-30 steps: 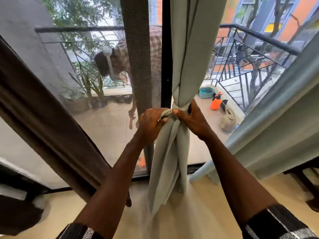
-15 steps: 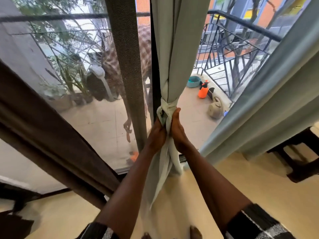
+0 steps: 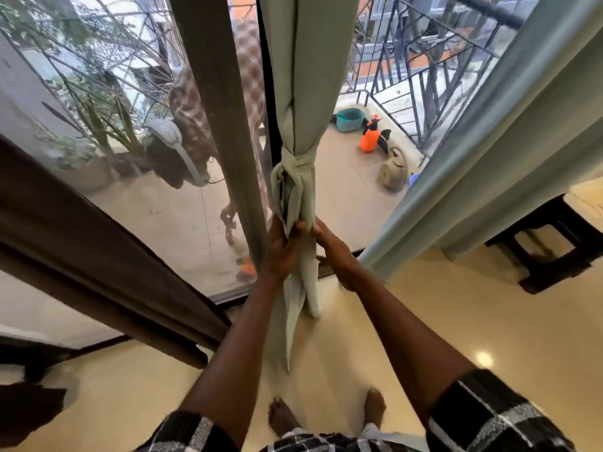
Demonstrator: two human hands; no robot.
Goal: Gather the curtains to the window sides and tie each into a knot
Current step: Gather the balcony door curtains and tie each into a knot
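A pale green curtain (image 3: 301,76) hangs at the window's middle post, gathered and tied in a knot (image 3: 295,164). Its loose tail (image 3: 293,308) drops to the floor. My left hand (image 3: 282,249) grips the tail just below the knot, fingers wrapped round the cloth. My right hand (image 3: 332,247) touches the tail's right side with fingers extended. A second pale green curtain (image 3: 509,132) slants down the right side, untied. A dark brown curtain (image 3: 85,239) slants across the left.
A brown mesh panel (image 3: 225,102) hangs beside the knotted curtain. Outside the glass are a balcony railing (image 3: 421,79), a teal basin (image 3: 350,119), an orange sprayer (image 3: 370,140) and a watering can (image 3: 393,172). A dark stool (image 3: 551,252) stands at right. My bare feet (image 3: 284,415) are below.
Both hands slid down from the knot to the tail below it. The view tilted downward, bringing my feet into sight.
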